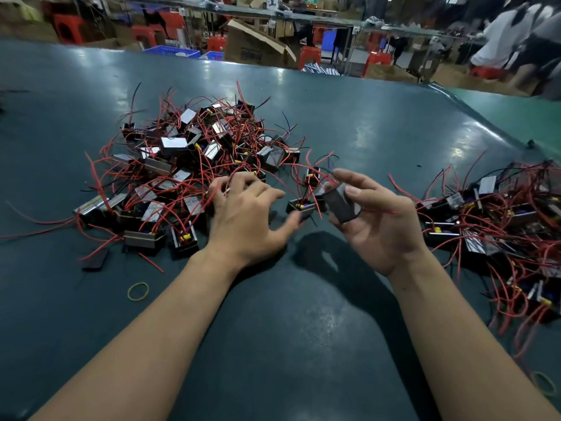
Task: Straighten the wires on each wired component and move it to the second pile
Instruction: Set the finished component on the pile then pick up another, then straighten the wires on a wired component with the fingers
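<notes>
Right hand (383, 221) pinches one wired component (341, 205) | left hand (246, 214) spread, in big first pile (188, 165) | second pile (501, 226), right of component, smaller: plenty left

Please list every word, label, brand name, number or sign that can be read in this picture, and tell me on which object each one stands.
None can be read with certainty.
Cardboard box behind the table: dark print on its side, too blurred to read.
White sign at the top edge: a large dark mark, cut off and blurred, not legible.
Component held in the right hand: no print visible.
Components in the left pile and right pile: no legible labels.
</notes>
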